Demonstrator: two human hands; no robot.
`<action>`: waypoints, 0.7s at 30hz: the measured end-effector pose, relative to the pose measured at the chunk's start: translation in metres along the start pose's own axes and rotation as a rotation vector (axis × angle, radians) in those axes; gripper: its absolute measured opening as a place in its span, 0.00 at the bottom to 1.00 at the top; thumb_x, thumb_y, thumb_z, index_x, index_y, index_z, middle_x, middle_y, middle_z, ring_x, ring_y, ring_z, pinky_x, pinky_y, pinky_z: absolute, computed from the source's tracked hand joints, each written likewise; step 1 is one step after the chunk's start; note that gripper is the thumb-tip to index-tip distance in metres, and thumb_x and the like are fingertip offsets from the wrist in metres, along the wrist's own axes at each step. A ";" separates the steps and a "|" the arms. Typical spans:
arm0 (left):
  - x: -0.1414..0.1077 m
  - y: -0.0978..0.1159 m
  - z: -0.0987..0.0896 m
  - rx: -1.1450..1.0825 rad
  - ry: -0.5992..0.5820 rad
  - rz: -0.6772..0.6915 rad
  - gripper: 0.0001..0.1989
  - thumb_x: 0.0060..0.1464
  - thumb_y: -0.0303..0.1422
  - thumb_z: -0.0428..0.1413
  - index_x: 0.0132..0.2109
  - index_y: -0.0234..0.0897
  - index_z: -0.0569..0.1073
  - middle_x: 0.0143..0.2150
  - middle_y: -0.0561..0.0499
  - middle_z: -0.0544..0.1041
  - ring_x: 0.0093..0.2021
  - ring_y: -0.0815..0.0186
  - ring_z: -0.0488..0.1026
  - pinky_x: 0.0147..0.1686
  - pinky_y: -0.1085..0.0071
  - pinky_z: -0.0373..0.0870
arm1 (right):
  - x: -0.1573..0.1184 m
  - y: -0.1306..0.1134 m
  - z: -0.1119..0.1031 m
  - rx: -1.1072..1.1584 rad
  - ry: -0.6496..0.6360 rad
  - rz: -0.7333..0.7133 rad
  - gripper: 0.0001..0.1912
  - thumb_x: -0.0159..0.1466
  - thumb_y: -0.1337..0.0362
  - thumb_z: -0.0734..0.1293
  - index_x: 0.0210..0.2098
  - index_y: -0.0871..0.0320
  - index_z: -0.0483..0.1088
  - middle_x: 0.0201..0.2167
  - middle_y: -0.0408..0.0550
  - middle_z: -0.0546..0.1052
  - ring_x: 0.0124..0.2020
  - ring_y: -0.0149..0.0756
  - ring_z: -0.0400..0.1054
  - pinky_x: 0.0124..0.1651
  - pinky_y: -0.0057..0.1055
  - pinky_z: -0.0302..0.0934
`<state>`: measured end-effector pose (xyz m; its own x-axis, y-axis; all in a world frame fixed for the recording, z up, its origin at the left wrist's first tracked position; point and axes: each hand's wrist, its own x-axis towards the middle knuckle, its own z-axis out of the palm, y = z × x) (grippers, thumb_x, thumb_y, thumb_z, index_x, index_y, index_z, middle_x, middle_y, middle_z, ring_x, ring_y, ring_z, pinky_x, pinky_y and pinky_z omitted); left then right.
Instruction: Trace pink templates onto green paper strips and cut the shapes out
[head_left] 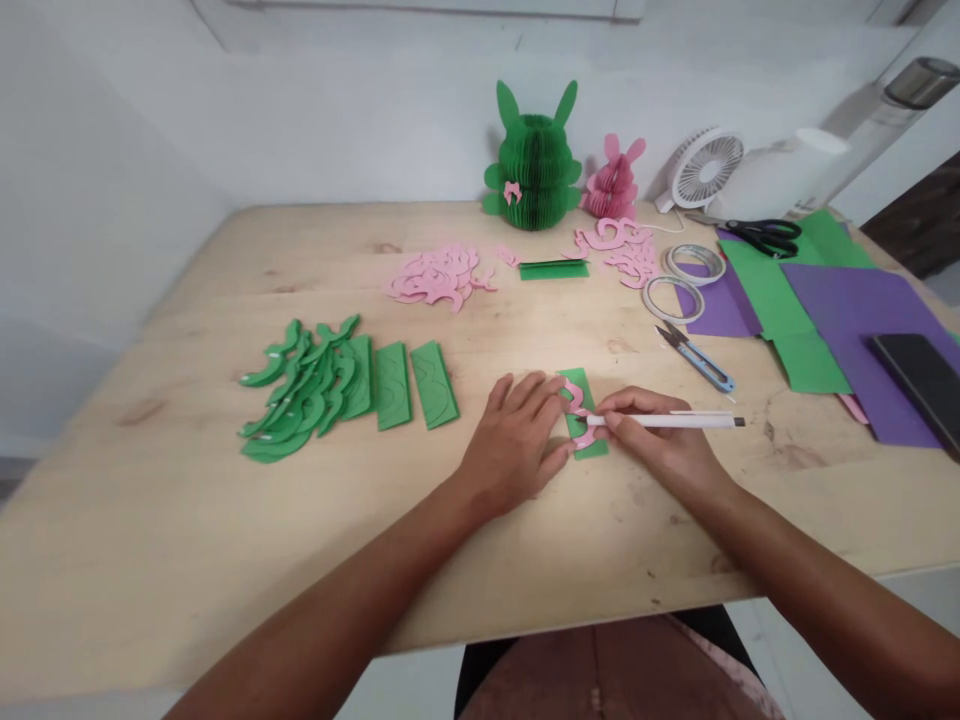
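My right hand (660, 435) grips a white pen (686, 421), its tip at the edge of a pink curved paper cutout (575, 394). The cutout lies on a small green paper rectangle (592, 449) near the table's front. My left hand (517, 440) rests flat, fingers spread, with its fingertips and thumb on the cutout and the green paper's left side. Left of that hand lie green paper strips (434, 385) with curved outlines drawn on them. Beside the strips is a pile of green curved cutouts (300, 395).
Pink cutouts (439, 275) lie in a heap at the back. A green honeycomb paper figure (536, 165) and a pink one (613, 180) stand by the wall. To the right are tape rolls (673, 300), blue thread snips (697, 358), black scissors (757, 236), purple paper (847, 300), a phone (919, 380) and a fan (705, 168).
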<state>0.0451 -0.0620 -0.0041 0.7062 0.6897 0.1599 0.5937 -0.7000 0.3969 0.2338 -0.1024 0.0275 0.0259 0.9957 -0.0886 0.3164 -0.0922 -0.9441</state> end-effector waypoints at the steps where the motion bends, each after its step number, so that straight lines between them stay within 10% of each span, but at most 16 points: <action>1: 0.000 0.000 0.000 -0.003 -0.002 -0.001 0.18 0.57 0.36 0.49 0.53 0.35 0.66 0.63 0.45 0.63 0.64 0.53 0.54 0.63 0.50 0.45 | 0.001 -0.001 -0.001 -0.002 0.000 -0.001 0.05 0.56 0.65 0.67 0.32 0.58 0.74 0.30 0.46 0.78 0.30 0.34 0.71 0.32 0.29 0.64; 21: 0.000 -0.001 -0.001 -0.016 0.018 -0.009 0.17 0.58 0.37 0.49 0.52 0.36 0.67 0.63 0.45 0.63 0.64 0.54 0.54 0.63 0.50 0.44 | -0.003 0.012 0.013 -0.157 -0.021 -0.115 0.00 0.59 0.68 0.64 0.31 0.57 0.67 0.25 0.43 0.72 0.25 0.30 0.66 0.26 0.26 0.60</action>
<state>0.0443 -0.0610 -0.0041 0.6934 0.6996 0.1726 0.5938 -0.6905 0.4131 0.2252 -0.1064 0.0126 -0.0386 0.9992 0.0091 0.4598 0.0259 -0.8876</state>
